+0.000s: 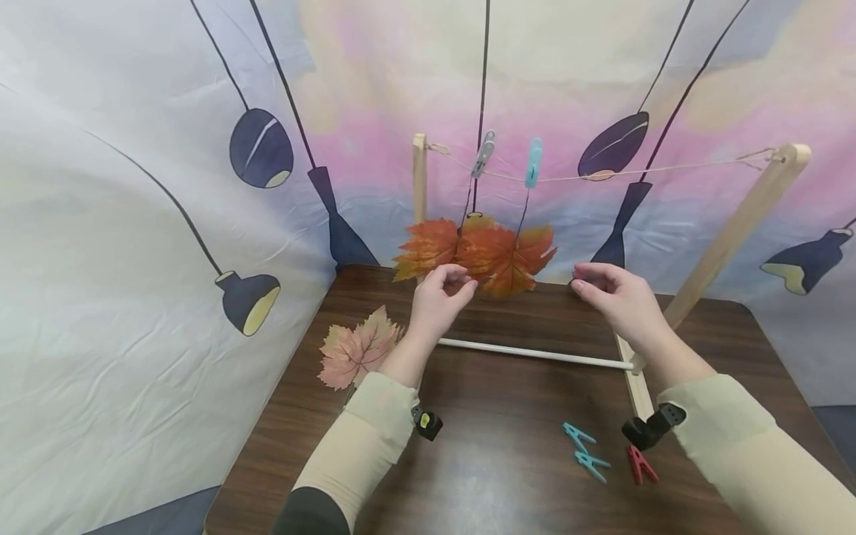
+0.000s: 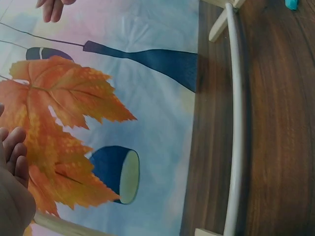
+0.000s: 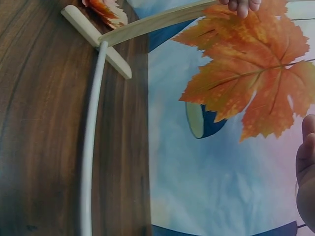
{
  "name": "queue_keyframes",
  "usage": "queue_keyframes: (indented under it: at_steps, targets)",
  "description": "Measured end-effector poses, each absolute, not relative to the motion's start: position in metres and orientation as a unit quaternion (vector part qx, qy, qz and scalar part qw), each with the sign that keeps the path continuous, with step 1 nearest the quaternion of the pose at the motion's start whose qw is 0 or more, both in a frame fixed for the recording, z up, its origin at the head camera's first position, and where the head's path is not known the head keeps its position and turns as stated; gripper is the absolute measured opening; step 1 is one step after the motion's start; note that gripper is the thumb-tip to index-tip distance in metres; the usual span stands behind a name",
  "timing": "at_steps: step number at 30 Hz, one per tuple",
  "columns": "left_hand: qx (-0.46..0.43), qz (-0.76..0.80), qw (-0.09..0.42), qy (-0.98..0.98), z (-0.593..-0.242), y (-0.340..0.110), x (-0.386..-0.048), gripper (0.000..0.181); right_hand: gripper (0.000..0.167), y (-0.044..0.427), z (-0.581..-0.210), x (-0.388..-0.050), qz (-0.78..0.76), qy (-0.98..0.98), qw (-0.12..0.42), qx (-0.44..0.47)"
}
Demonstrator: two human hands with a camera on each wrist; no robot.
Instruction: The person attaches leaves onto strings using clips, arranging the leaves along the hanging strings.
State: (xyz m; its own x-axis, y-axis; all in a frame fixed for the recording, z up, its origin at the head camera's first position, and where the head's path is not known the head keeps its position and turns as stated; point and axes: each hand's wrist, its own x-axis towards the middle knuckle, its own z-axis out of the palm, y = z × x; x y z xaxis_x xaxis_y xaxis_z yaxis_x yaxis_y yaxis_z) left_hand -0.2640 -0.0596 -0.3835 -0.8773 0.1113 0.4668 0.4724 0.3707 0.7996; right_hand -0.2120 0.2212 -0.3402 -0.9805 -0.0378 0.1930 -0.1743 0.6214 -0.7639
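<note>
Two orange leaves hang by their stems from a string, one under a grey clothespin [image 1: 484,154], the other [image 1: 513,260] under a light blue clothespin [image 1: 534,163]. The left hand [image 1: 438,299] is in front of the left leaf [image 1: 428,247], fingers loosely bent and holding nothing; whether it touches the leaf cannot be told. To the right of the leaves the right hand [image 1: 622,301] is raised, fingers loosely bent, with nothing visible in it. In the right wrist view the leaves [image 3: 256,69] hang between the hands.
A wooden frame with a right post [image 1: 735,234] and a white lower bar [image 1: 535,352] stands on the brown table [image 1: 495,446]. A pale pink leaf [image 1: 357,349] lies at left. Two blue clothespins [image 1: 590,465] and a red clothespin [image 1: 640,465] lie near the right forearm.
</note>
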Motion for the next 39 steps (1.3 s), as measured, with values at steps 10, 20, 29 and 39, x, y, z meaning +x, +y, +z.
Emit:
queue_keyframes:
  at_steps: [10,20,29,39]
  targets:
    - [-0.166,-0.534,0.184,-0.808,-0.397,-0.080,-0.261,0.024,0.047,0.230,-0.367,-0.200,0.427,-0.900,0.078,0.038]
    - [-0.148,-0.522,0.203,-0.815,-0.405,-0.091,-0.259,0.023,0.046,0.236,-0.390,-0.189,0.438,-0.894,0.085,0.027]
    - [-0.135,-0.543,0.206,-0.803,-0.416,-0.105,-0.261,0.024,0.046,0.242,-0.410,-0.174,0.448,-0.888,0.107,-0.010]
    - [-0.129,-0.541,0.202,-0.806,-0.431,-0.118,-0.257,0.023,0.046,0.249,-0.428,-0.168,0.422,-0.899,0.113,-0.012]
